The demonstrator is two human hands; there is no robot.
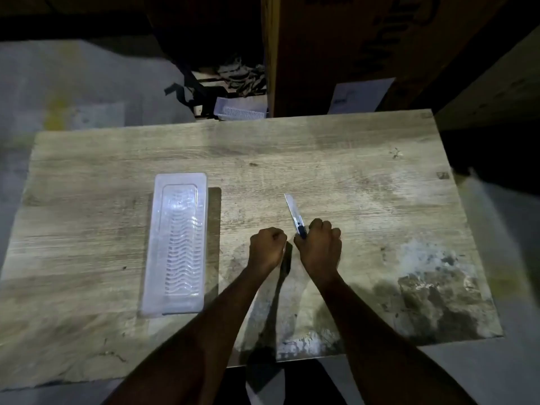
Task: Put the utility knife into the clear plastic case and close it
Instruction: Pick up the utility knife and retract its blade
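The utility knife (pixel 295 214) has a dark handle and a long silver blade extended, pointing away from me. My right hand (pixel 320 247) is shut around its handle near the middle of the wooden table (pixel 350 171). My left hand (pixel 267 248) is a closed fist just left of the right hand, close to the knife's handle; whether it touches the knife is unclear. The clear plastic case (pixel 176 244) lies flat on the table's left side, long axis pointing away from me, its ribbed tray facing up and apart from both hands.
A large cardboard box (pixel 336 54) stands behind the table's far edge. A second clear plastic tray (pixel 239 111) lies on the floor beyond the table. The table's right front area is stained and worn (pixel 432 293).
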